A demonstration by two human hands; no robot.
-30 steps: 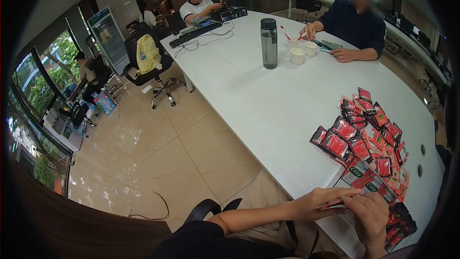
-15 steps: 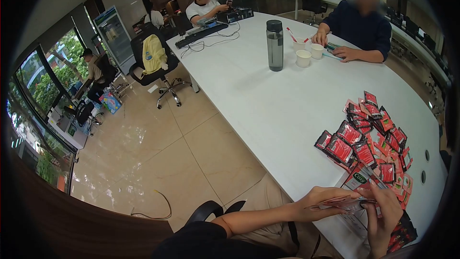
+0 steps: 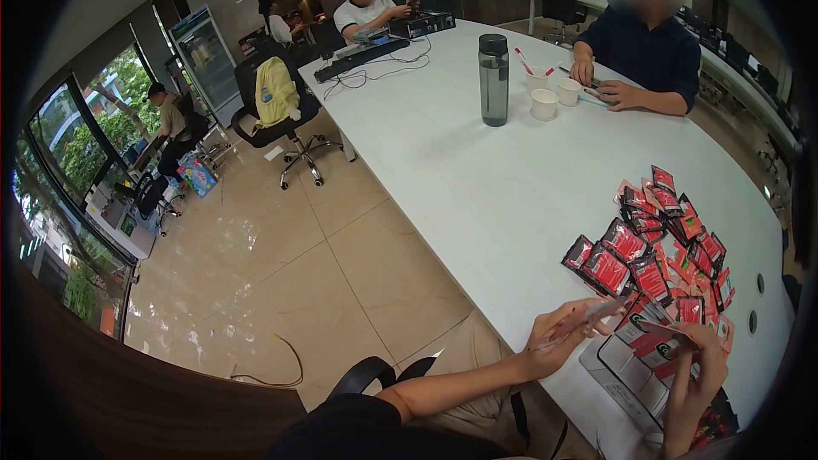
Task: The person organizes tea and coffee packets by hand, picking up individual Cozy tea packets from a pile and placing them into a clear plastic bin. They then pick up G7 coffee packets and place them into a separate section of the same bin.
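Observation:
My left hand (image 3: pixel 554 347) is closed on a few flat, pinkish sachets (image 3: pixel 583 322), held on edge over the table's near side. To its right, my right hand (image 3: pixel 703 365) pinches another sachet (image 3: pixel 661 330), seen nearly edge-on. Between and below both hands stands an opened cardboard box (image 3: pixel 626 372) with pale flaps and red-and-green printing; my right hand partly covers it. Just beyond lies a loose pile of red and black sachets (image 3: pixel 648 276), mixed with pinker ones. A dark red printed packet (image 3: pixel 717 422) shows beneath my right wrist.
The white table (image 3: pixel 443 145) carries a dark-lidded bottle (image 3: pixel 493 85) and white cups (image 3: pixel 544 106), one holding red-tipped sticks. Across it sits a person in a dark top (image 3: pixel 648 60), hands on small items. Farther off, a person in white is beside electronics (image 3: pixel 362 60). A chair (image 3: pixel 273 102) stands left.
My hands have moved apart, left hand leftward with sachets and right hand rightward with one. More of the open box now shows between them. The person across has shifted a hand.

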